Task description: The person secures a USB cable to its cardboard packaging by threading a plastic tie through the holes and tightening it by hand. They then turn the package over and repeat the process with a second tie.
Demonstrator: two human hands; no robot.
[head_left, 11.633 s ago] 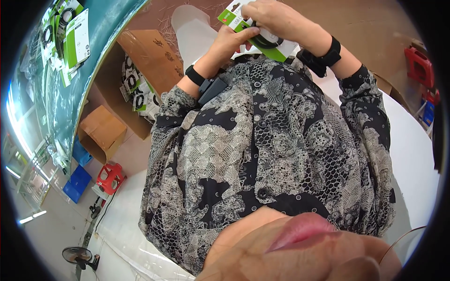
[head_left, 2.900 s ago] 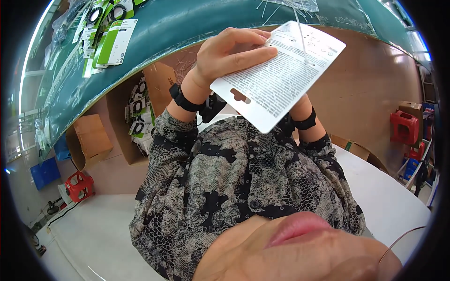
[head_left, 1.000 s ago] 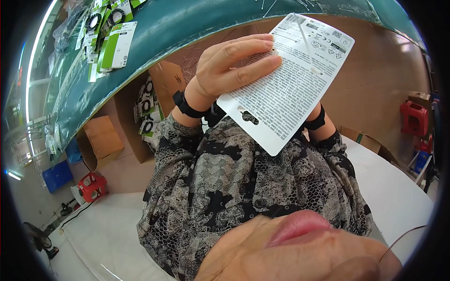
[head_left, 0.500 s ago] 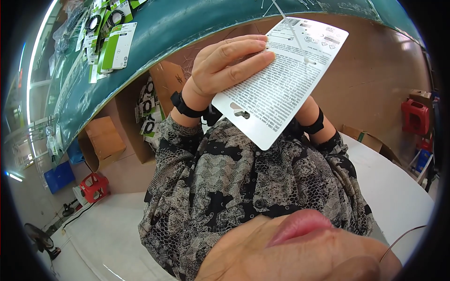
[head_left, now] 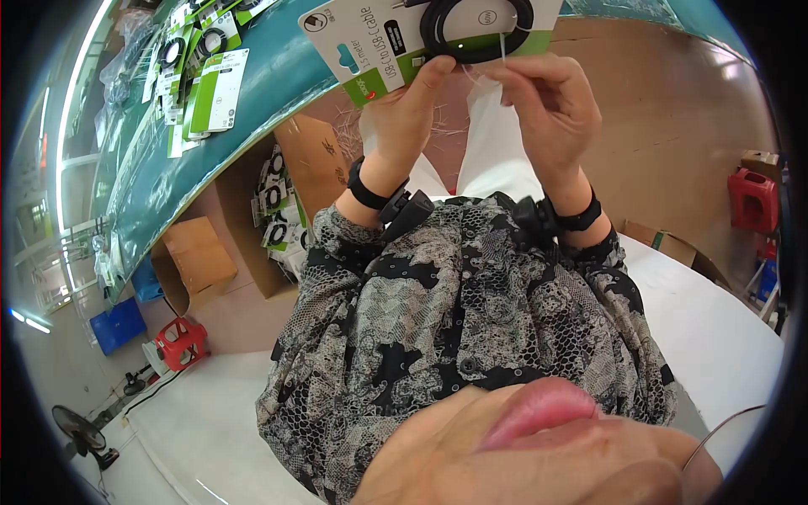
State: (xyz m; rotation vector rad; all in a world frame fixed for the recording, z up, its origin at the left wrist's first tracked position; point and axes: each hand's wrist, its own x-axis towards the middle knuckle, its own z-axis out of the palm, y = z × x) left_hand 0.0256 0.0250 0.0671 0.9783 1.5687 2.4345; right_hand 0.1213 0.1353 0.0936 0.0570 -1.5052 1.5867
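A white and green backing card (head_left: 353, 42) is held up over the workbench's near edge, printed front showing. Against it lies a coiled black cable (head_left: 433, 29). My left hand (head_left: 406, 114) grips the card's lower edge, thumb on the front near the coil and fingers behind. On the right, my right hand (head_left: 560, 109) pinches a thin clear cable tie (head_left: 503, 50) that runs over the coil's lower right part. The card's top is cut off by the picture's edge.
More carded cables (head_left: 215, 93) lie piled on the green workbench (head_left: 278, 63), at left. Below it stand a cardboard box (head_left: 311, 151) holding carded cables (head_left: 282, 198) and a smaller carton (head_left: 198, 257). Thin tie scraps (head_left: 353, 126) litter the floor. A red stool (head_left: 181, 343) is at lower left.
The card has been turned from its printed back to its front, bringing the cable into view. My right hand has come out from behind it and now pinches the tie.
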